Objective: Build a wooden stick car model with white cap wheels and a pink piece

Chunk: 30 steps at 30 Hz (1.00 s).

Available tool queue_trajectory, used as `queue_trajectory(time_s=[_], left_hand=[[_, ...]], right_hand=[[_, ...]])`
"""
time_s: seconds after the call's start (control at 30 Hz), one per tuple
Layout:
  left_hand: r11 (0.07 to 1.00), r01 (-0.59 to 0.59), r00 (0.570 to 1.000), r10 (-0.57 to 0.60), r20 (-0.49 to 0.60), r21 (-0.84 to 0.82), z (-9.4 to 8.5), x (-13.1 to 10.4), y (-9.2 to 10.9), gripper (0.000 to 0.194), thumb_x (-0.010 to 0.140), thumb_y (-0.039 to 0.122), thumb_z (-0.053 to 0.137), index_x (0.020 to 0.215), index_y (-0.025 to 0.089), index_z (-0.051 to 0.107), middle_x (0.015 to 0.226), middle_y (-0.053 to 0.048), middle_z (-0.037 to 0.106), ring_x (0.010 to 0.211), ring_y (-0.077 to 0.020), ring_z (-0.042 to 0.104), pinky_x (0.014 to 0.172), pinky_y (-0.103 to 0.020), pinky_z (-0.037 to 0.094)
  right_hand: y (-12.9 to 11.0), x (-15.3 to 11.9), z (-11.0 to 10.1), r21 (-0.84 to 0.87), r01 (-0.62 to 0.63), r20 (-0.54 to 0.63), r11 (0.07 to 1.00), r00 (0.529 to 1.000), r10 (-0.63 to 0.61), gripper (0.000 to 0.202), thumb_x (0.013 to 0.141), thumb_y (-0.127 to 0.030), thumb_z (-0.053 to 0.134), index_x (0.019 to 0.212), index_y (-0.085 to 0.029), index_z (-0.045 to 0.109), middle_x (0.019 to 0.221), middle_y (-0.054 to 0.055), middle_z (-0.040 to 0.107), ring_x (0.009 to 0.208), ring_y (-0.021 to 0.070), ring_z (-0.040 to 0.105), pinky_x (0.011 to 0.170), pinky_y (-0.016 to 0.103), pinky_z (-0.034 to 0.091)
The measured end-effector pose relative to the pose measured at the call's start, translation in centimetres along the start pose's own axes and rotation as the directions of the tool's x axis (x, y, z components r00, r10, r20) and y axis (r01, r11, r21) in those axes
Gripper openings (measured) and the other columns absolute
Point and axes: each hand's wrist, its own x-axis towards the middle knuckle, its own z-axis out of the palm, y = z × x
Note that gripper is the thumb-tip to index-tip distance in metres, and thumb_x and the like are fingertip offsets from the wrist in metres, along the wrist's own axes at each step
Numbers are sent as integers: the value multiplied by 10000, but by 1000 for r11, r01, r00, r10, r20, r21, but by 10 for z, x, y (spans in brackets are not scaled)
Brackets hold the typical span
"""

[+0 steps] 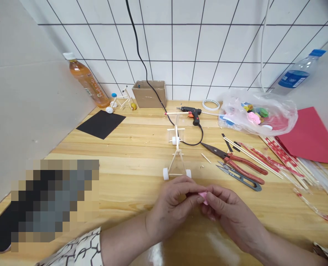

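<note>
Near the front middle of the table, my left hand and my right hand meet around a small pink piece. Thumb and fingers of both hands pinch it, and part of it shows between them. Just beyond my left hand stands a small tricycle-like model made of pale sticks, with white wheels and a red-tipped stick across its top. A hot glue gun lies behind the model, its black cord curling beside it.
Red-handled pliers, grey snips and wooden sticks lie right. Behind are a plastic bag, white tape roll, cardboard box, a second stick model and black sheet. Bottles stand at both sides.
</note>
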Motion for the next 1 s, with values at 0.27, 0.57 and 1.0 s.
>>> queue_trajectory(time_s=[0.27,0.57,1.0], left_hand=[[969,180,983,-183,-4,-168,-1,2,4,115,767,218,647,817,143,719,706,-48,639,703,-139,584,687,-264,457],[969,191,981,-193,1,-154,1,0,1,145,723,213,684,834,122,707,724,-54,614,701,-144,569,658,-262,449],[789,332,937,-337,87,-516,2,4,5,115,708,121,687,817,156,698,760,-17,669,730,-108,615,687,-207,476]], right_hand=[[-2,0,0,-3,12,15,1000,1000,-12,260,815,-384,588,715,-146,623,620,1,560,571,83,411,541,239,285],[0,1,-2,-123,38,-14,992,999,-40,245,810,-364,602,695,-148,590,598,-26,515,564,75,376,556,238,273],[-2,1,-7,-175,177,-82,969,978,-193,197,807,-392,597,803,-196,619,644,-35,491,619,88,378,585,222,294]])
